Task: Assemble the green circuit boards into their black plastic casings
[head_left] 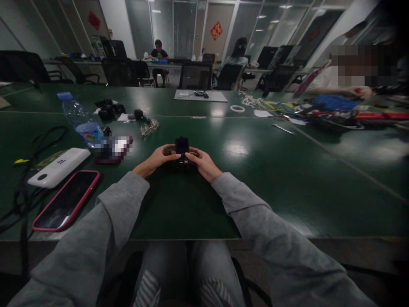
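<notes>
A small black device (182,146) with a raised dark screen stands at the middle of the green table (198,213). My left hand (159,158) grips its left side, the thumb laid across the front below the screen. On the opposite side my right hand (202,161) holds the same device, with its thumb near the centre too. The fingers behind and beneath it are partly hidden. Small light markings show on the body between the two thumbs.
To the left lie a pink-cased phone (67,200), a white power bank (59,167), a plastic bottle (81,121), black cables and glasses (149,127). Farther back are a white board (200,96) and a tape roll (237,108). Tangled cables and a person are at the right.
</notes>
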{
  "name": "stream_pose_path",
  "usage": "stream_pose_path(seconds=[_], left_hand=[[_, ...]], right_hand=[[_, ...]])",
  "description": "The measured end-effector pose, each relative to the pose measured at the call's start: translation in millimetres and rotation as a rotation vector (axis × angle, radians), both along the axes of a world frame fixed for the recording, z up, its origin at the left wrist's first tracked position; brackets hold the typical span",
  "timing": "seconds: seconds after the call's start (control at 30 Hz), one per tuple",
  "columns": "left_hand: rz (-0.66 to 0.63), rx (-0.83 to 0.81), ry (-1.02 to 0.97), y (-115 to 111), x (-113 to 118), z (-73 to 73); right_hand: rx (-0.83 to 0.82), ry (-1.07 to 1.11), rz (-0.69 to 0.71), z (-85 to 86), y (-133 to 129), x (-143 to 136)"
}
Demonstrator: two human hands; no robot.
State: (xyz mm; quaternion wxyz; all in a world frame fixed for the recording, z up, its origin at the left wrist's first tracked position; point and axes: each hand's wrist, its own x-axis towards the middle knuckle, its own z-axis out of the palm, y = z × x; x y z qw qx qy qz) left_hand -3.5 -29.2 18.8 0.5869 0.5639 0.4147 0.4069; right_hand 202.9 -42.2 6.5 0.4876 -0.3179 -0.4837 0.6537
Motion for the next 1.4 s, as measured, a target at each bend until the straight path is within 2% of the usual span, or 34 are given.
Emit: stream_pose_path(seconds=[0.3, 0.6, 0.87, 1.17, 1.4], left_hand=[[-0.015, 0.005, 0.069, -3.9, 0.5, 7.2], [0.016, -0.035, 0.119, 1.3, -0.6, 0.1], [-0.014, -0.036, 0.103, -4.7, 3.8, 7.5], [-0.033, 0.013, 0.119, -0.5, 0.3, -1.3], [-0.029, 0.0, 0.123, -7.7, 5.0, 10.0]], right_hand=[[-0.028, -0.032, 0.008, 3.0, -4.3, 2.0], [-0.039, -0.039, 0.005, -0.9, -0.1, 0.2], [0.005, -0.065, -0.004, -1.2, -3.2, -0.7], [0.063, -0.121, 0.003, -3.5, -3.9, 1.8], [0.014, -0.088, 0.009, -0.6, -4.6, 3.9]])
